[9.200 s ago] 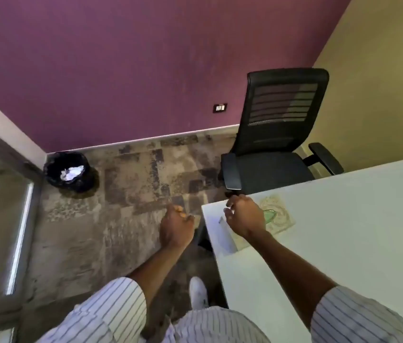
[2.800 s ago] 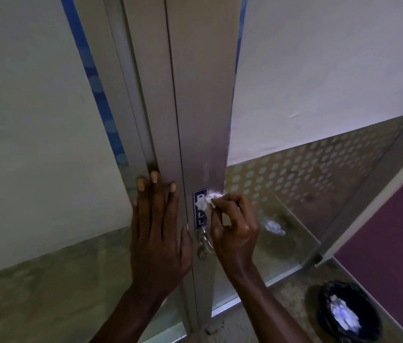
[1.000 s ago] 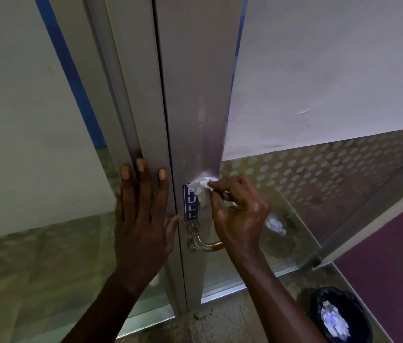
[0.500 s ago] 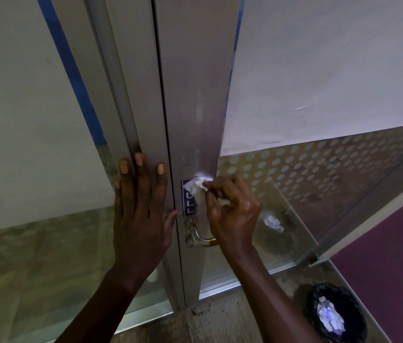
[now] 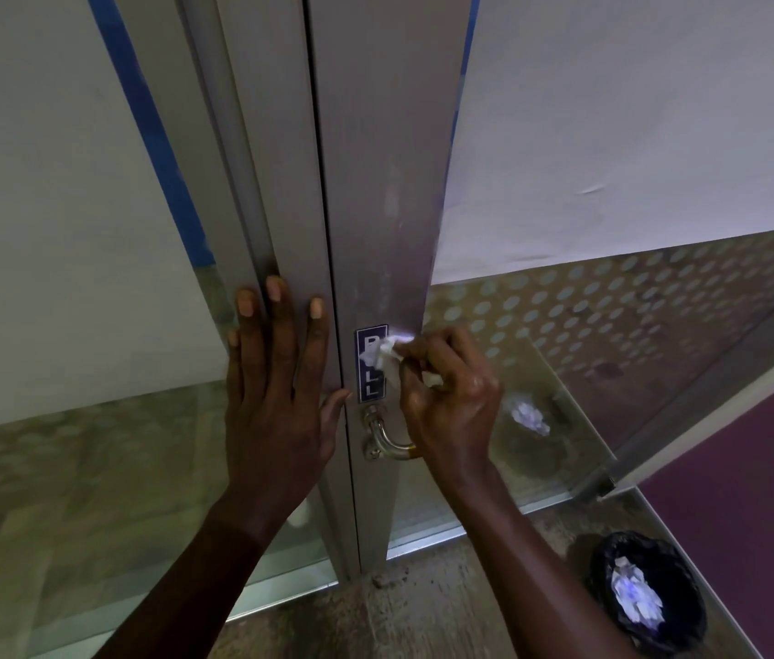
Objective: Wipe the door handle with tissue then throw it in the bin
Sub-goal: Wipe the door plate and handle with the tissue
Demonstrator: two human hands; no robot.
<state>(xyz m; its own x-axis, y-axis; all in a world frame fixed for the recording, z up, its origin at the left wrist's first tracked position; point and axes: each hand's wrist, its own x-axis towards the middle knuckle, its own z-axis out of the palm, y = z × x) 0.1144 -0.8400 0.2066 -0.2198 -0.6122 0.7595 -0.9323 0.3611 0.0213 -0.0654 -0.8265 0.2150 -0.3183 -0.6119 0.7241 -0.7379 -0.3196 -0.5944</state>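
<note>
- The right hand (image 5: pixel 451 401) is closed around a crumpled white tissue (image 5: pixel 387 359), pinched between thumb and fingertips, and presses it against the metal door stile (image 5: pixel 385 206) right over the upper part of the blue PULL sticker (image 5: pixel 370 368).
- The left hand (image 5: pixel 280 401) lies flat and open, fingers spread, on the door frame (image 5: pixel 280 183) just left of the sticker; it holds nothing.
- The door handle (image 5: pixel 387 437), a curved metal loop, sits just below the sticker, partly hidden behind the right hand; the tissue is above it, not on it.
- Frosted, dotted glass panels (image 5: pixel 613 302) flank the stile.
- A black-lined bin (image 5: pixel 651 592) stands on the floor (image 5: pixel 423 611) at lower right, well apart from the hands, with crumpled white paper (image 5: pixel 634 596) inside.
</note>
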